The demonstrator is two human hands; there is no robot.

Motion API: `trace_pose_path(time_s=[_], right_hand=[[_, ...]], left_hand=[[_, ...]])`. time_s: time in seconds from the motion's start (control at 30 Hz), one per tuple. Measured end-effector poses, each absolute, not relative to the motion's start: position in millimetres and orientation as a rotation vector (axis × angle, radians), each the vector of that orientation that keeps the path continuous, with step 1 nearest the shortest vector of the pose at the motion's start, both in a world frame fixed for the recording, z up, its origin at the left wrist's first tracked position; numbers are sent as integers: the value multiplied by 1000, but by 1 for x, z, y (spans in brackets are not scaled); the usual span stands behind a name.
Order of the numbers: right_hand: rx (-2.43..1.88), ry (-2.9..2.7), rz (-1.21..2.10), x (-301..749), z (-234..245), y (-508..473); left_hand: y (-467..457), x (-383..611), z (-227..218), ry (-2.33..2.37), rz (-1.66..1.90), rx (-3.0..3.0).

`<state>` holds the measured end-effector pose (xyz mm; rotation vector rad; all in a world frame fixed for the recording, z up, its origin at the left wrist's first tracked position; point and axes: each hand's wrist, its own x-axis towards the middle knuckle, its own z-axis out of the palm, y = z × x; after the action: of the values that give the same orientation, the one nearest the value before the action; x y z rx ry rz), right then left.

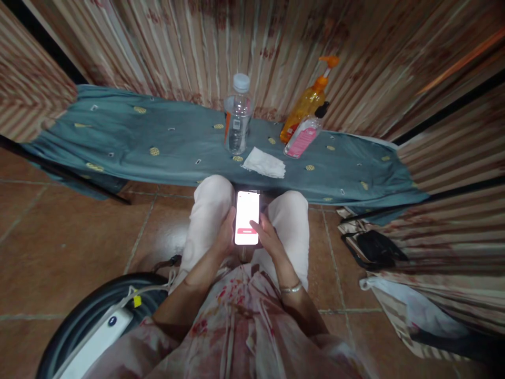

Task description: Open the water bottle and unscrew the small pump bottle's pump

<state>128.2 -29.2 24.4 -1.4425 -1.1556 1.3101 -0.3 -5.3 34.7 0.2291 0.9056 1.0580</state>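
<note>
A smartphone (245,210) with a bright, mostly white screen is held upright between my knees. My left hand (228,227) is wrapped along its left edge, the fingers mostly hidden behind it. My right hand (266,231) grips the right edge, with the thumb over the lower screen near a red bar. Just beyond the phone, a folded white tissue (264,163) lies on the cloth-covered bench. Behind the tissue stands a clear plastic bottle (237,123) with a pale cap.
An orange pump bottle (305,108) and a pink-labelled bottle (303,138) stand on the green patterned cloth (177,139). Striped curtains (189,47) hang around. A round black base (79,326) with a white power strip (106,337) is at lower left. Bags (376,247) lie right.
</note>
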Motion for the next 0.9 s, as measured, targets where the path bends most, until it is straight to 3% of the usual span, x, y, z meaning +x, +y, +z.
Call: trace_pose_path(time_s=[0.73,0.9], right_hand=[[-1456,-1254,1256,125,32,-37],[-1512,-1270,1103,119,45,-42]], left_hand=[[-8,-5,35,908,1091,274],[-8,-5,45,904,1049,231]])
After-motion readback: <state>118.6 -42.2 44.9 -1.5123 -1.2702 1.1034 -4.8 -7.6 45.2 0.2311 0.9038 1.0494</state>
